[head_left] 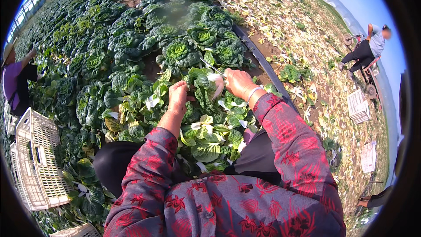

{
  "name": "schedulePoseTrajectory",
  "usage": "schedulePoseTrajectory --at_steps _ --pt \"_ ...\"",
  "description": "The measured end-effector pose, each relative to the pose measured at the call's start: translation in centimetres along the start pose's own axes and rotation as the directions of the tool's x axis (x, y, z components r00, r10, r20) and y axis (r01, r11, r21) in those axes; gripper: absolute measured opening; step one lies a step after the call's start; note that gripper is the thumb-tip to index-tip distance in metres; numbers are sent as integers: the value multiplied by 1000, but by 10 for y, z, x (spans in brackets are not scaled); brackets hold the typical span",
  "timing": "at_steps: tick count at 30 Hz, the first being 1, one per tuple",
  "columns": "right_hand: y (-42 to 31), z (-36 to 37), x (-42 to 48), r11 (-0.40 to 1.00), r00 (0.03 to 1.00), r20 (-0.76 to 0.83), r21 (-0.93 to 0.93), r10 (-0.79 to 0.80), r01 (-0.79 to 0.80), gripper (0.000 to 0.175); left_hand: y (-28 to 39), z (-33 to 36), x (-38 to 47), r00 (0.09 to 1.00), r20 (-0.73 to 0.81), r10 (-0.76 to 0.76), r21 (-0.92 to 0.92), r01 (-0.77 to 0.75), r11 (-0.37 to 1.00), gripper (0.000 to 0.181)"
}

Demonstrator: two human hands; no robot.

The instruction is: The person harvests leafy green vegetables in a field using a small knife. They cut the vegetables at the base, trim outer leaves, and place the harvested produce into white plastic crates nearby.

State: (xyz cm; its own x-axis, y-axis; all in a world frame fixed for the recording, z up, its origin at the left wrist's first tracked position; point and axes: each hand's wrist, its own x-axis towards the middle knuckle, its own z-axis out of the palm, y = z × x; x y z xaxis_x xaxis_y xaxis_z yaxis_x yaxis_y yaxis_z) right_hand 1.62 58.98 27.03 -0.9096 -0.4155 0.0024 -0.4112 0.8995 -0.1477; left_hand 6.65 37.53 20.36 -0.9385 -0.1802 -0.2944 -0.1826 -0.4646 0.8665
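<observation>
My right hand (239,83) grips a knife, its narrow blade (211,65) pointing up and to the left. Against its fingers lies a blurred white leaf stalk (215,82); I cannot tell if the hand pinches it too. Below the blade is a leafy green cabbage-like head (204,93), tilted among other leaves. My left hand (178,98) is at this head's left side with curled fingers, and whether it grips a leaf is hidden. Loose leaves with white stalks (206,126) cover the ground between my knees.
Rows of uncut leafy heads (179,51) grow ahead. A black hose (260,61) borders leaf-strewn ground at right. Plastic crates (39,161) stand at left, others (358,107) at right. One person (14,79) crouches at left; another (370,46) is near a cart at right.
</observation>
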Motion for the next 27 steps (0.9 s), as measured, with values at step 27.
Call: schedulePoseTrajectory --at_steps 27 --pt "-13 -51 -18 286 993 48 955 108 -77 50 35 27 -5 922 388 5 -490 202 848 62"
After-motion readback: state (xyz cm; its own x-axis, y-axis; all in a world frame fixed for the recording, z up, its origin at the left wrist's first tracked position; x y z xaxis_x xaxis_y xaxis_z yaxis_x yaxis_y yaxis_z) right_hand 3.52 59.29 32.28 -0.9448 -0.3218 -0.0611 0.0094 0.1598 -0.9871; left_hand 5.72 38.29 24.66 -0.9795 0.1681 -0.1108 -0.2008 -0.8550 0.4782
